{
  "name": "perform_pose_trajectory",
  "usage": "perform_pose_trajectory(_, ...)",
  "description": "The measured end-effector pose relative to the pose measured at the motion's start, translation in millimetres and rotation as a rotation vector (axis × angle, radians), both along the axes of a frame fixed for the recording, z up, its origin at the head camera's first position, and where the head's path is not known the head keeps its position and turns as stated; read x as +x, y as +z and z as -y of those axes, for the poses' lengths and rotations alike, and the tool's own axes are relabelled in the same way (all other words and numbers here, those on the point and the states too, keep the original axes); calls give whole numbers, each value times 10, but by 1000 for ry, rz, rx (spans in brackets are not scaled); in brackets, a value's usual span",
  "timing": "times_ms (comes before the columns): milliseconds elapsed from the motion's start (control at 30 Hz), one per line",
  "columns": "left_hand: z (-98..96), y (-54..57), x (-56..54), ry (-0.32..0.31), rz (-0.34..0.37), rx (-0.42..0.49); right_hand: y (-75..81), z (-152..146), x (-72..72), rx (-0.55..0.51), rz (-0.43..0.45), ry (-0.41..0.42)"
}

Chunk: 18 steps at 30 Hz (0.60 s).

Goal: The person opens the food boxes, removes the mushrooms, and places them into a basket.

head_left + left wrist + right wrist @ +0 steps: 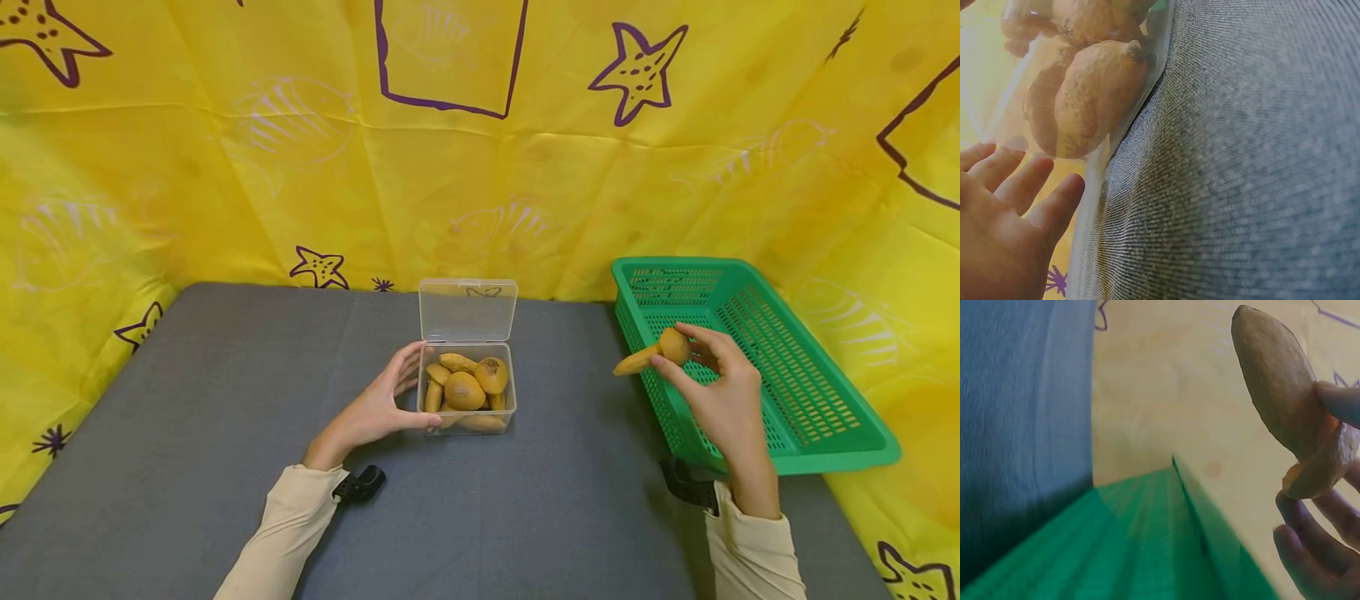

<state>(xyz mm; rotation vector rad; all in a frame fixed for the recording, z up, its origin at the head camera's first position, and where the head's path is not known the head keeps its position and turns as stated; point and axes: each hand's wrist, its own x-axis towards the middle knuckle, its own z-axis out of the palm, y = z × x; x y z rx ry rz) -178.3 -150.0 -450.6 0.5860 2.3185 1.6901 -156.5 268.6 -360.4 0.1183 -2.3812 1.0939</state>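
My right hand (723, 396) pinches a yellow-brown mushroom (639, 360) by its cap between thumb and fingers, over the left side of the green basket. The mushroom's stem points left in the head view; in the right wrist view the mushroom (1279, 381) has its stem end up. Around the left side of a clear plastic box (512, 400) lies my left hand (375, 408), thumb at the front wall and fingers along the side. Several mushrooms (465, 390) fill the box, and its hinged lid (468, 312) stands up at the back. Through the wall, mushrooms (1100, 94) show in the left wrist view.
A green perforated basket (840, 462) stands at the right of the grey table (558, 508). Yellow cloth (525, 175) printed with starfish and fish hangs behind the table and along its sides. A black band (363, 483) sits on each wrist.
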Motion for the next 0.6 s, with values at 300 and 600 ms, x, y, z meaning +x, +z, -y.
perform_pose_trajectory(300, 0, 3, -1, -1, 9, 3, 3, -245, 109, 4, 44, -75)
perform_pose_trajectory(600, 2, 12, 4, -1, 19, -3, -42, -447, 226, 43, 128, -108)
